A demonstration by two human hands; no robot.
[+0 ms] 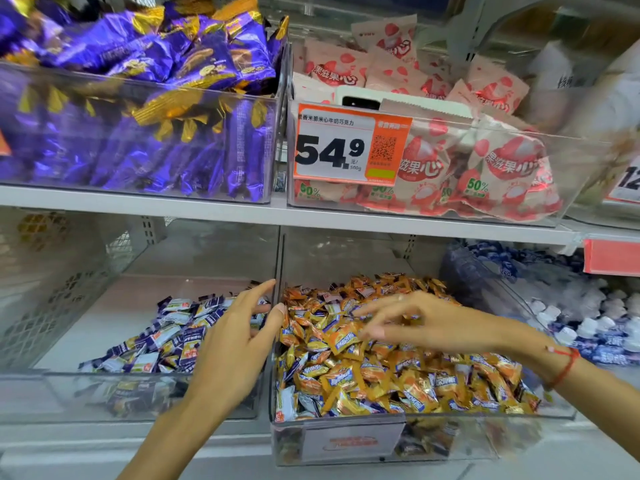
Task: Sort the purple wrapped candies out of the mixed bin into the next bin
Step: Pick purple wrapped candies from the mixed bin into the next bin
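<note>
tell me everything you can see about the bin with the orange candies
The mixed bin is a clear plastic box on the lower shelf, right of the bin holding purple candies. It is heaped with orange wrapped candies, a few purple ones among them. A blurred label sits on its front wall. The right hand hovers over the pile, fingers spread.

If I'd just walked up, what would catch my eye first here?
Probably the orange price tag reading 54.9, on the upper shelf's pink-packet bin. Left of it sits a heap of shiny purple packets. Below, the left hand and right hand hover over bins of small candies.
</note>
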